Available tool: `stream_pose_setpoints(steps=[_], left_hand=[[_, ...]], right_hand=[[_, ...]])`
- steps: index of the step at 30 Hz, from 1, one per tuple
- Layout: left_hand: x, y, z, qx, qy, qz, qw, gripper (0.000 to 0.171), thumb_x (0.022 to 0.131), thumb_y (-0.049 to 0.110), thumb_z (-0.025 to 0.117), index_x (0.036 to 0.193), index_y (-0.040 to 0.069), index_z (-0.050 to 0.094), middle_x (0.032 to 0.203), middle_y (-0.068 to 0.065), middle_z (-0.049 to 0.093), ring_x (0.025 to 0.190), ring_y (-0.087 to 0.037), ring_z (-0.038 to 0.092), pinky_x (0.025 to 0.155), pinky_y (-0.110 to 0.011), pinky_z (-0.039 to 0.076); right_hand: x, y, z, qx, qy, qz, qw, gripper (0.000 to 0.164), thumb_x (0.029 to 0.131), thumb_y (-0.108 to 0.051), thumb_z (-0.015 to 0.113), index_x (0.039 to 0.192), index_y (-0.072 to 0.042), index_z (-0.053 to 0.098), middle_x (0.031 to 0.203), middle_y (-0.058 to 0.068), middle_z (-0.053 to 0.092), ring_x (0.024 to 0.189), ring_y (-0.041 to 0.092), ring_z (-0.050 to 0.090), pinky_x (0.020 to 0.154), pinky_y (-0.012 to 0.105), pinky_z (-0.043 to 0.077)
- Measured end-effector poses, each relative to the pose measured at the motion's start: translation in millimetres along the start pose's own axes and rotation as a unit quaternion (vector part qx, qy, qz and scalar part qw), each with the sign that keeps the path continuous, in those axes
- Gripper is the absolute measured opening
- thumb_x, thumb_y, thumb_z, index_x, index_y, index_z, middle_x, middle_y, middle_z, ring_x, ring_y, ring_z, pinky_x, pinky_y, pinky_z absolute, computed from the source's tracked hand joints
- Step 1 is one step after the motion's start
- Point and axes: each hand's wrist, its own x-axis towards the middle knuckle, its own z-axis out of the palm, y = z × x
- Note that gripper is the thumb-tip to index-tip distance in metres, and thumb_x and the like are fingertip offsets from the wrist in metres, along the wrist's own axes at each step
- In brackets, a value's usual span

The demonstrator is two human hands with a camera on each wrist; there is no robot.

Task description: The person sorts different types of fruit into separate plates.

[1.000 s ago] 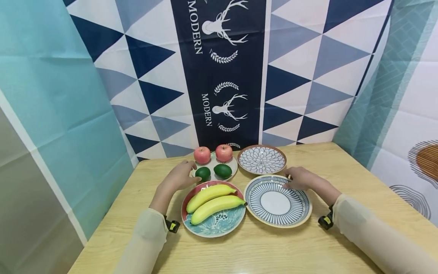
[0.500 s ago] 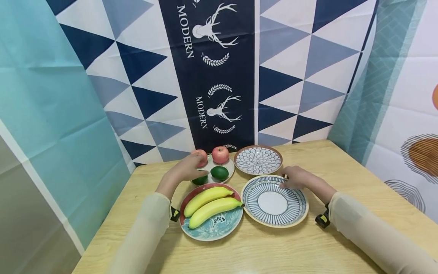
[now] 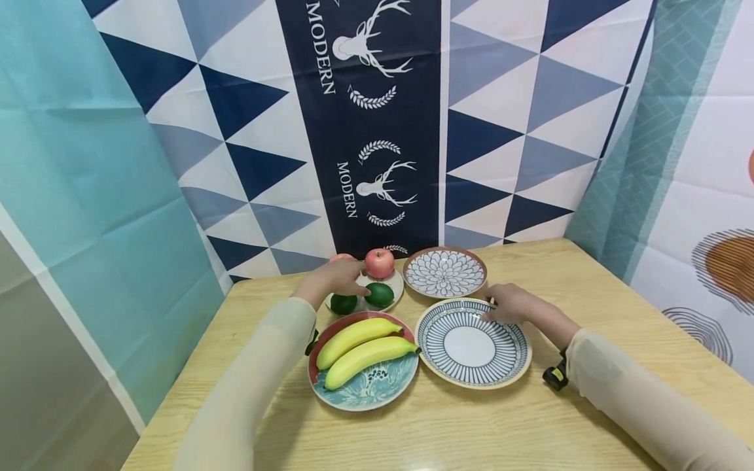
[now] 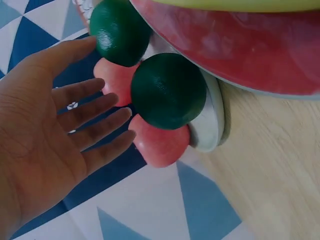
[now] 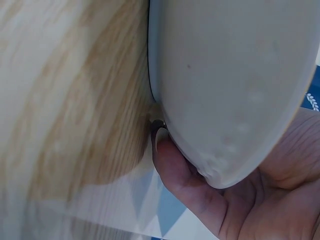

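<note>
My left hand (image 3: 336,278) reaches over a small pale plate (image 3: 398,286) at the back. Its fingers are spread and hold nothing, as the left wrist view shows. The thumb tip comes right up to one dark green oval fruit (image 4: 120,32); a second green fruit (image 4: 167,90) lies beside it. Two red apples sit behind them, the right apple (image 3: 379,263) in plain sight and the left apple (image 3: 341,256) mostly covered by the hand. My right hand (image 3: 511,304) grips the far right rim of a blue-striped plate (image 3: 471,347), a finger curled beneath its underside (image 5: 240,75).
A red and teal plate (image 3: 383,394) with two bananas (image 3: 371,361) stands in front of the small plate, left of the striped one. A brown-rimmed flower-patterned dish (image 3: 444,273) sits at the back right. A patterned cloth (image 3: 489,131) hangs behind the wooden table (image 3: 442,432).
My left hand has moved rightward over the small plate, from beside the left green fruit toward the right one. The right hand has stayed on the striped plate's rim. The head view has shifted slightly.
</note>
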Motion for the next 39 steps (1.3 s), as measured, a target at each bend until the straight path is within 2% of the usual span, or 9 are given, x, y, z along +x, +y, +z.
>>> stream_pose_setpoints(steps=[3, 5, 8, 14, 17, 20, 24, 30, 39], left_hand=[[6.0, 3.2, 1.1, -0.001, -0.010, -0.010, 0.9999, 0.065, 0.100, 0.040, 0.072, 0.150, 0.003, 0.054, 0.144, -0.017, 0.062, 0.133, -0.031, 0.057, 0.114, -0.046, 0.043], [9.8, 6.0, 2.4, -0.010, -0.014, -0.012, 0.9998, 0.067, 0.100, 0.042, 0.073, 0.151, 0.003, 0.053, 0.147, -0.016, 0.060, 0.136, -0.030, 0.055, 0.116, -0.045, 0.041], [15.3, 11.1, 5.4, -0.037, -0.021, -0.009, 0.9991, 0.065, 0.099, 0.042, 0.074, 0.149, 0.005, 0.056, 0.142, -0.014, 0.063, 0.127, -0.027, 0.058, 0.113, -0.043, 0.044], [22.6, 19.3, 13.5, -0.077, -0.033, -0.001, 0.9965, 0.049, 0.095, 0.042, 0.079, 0.132, 0.012, 0.066, 0.113, -0.002, 0.066, 0.103, -0.021, 0.058, 0.096, -0.035, 0.051], [25.6, 20.8, 18.2, -0.096, -0.037, 0.007, 0.9946, 0.043, 0.095, 0.041, 0.080, 0.125, 0.014, 0.066, 0.111, 0.000, 0.065, 0.100, -0.019, 0.058, 0.093, -0.033, 0.052], [28.2, 21.0, 21.7, -0.113, -0.037, 0.021, 0.9927, 0.046, 0.094, 0.038, 0.081, 0.128, 0.010, 0.066, 0.115, -0.001, 0.065, 0.102, -0.019, 0.058, 0.095, -0.032, 0.052], [30.7, 21.7, 23.6, -0.104, -0.038, 0.041, 0.9930, 0.046, 0.095, 0.034, 0.081, 0.131, 0.009, 0.068, 0.120, -0.002, 0.068, 0.104, -0.018, 0.059, 0.098, -0.032, 0.052], [34.9, 22.2, 25.2, -0.056, -0.052, 0.045, 0.9961, 0.040, 0.096, 0.037, 0.079, 0.129, 0.016, 0.072, 0.121, 0.000, 0.069, 0.105, -0.016, 0.059, 0.099, -0.033, 0.052], [35.8, 20.8, 20.3, -0.075, -0.053, 0.063, 0.9938, 0.040, 0.093, 0.029, 0.083, 0.125, 0.009, 0.072, 0.113, -0.003, 0.064, 0.105, -0.020, 0.053, 0.094, -0.032, 0.049]], right_hand=[[-0.6, -0.4, 0.4, -0.005, 0.002, -0.003, 1.000, 0.028, 0.097, -0.023, 0.079, 0.109, -0.001, 0.066, 0.102, 0.015, 0.067, 0.090, 0.028, 0.062, 0.071, 0.040, 0.054], [-1.2, -0.1, 1.4, -0.007, 0.001, -0.003, 1.000, 0.028, 0.097, -0.023, 0.079, 0.109, -0.001, 0.066, 0.102, 0.014, 0.067, 0.090, 0.028, 0.062, 0.073, 0.042, 0.054], [-2.5, 0.7, 3.5, -0.009, 0.000, -0.001, 1.000, 0.028, 0.097, -0.023, 0.079, 0.108, -0.001, 0.066, 0.102, 0.014, 0.067, 0.091, 0.029, 0.062, 0.074, 0.043, 0.054], [-4.4, 2.1, 8.6, -0.004, 0.000, 0.008, 1.000, 0.028, 0.097, -0.022, 0.079, 0.109, 0.000, 0.067, 0.100, 0.014, 0.066, 0.089, 0.028, 0.061, 0.073, 0.042, 0.053], [-4.1, 2.3, 10.5, -0.003, -0.002, 0.010, 1.000, 0.027, 0.097, -0.022, 0.078, 0.109, -0.001, 0.067, 0.100, 0.013, 0.066, 0.089, 0.027, 0.060, 0.072, 0.040, 0.053], [-3.2, 2.1, 11.0, -0.004, -0.002, 0.009, 1.000, 0.026, 0.097, -0.022, 0.078, 0.109, -0.001, 0.067, 0.099, 0.012, 0.065, 0.088, 0.027, 0.060, 0.071, 0.040, 0.052], [-2.4, 1.0, 9.5, -0.009, 0.002, 0.002, 1.000, 0.028, 0.097, -0.022, 0.079, 0.111, 0.000, 0.068, 0.100, 0.013, 0.066, 0.089, 0.027, 0.060, 0.074, 0.042, 0.053], [-1.3, -1.6, 5.9, -0.014, 0.004, 0.001, 1.000, 0.030, 0.097, -0.023, 0.078, 0.112, 0.001, 0.068, 0.101, 0.014, 0.067, 0.090, 0.028, 0.061, 0.076, 0.044, 0.054], [1.1, -3.3, 1.7, -0.021, 0.006, 0.002, 1.000, 0.034, 0.098, -0.025, 0.078, 0.114, 0.003, 0.067, 0.101, 0.015, 0.067, 0.091, 0.028, 0.062, 0.079, 0.046, 0.054]])
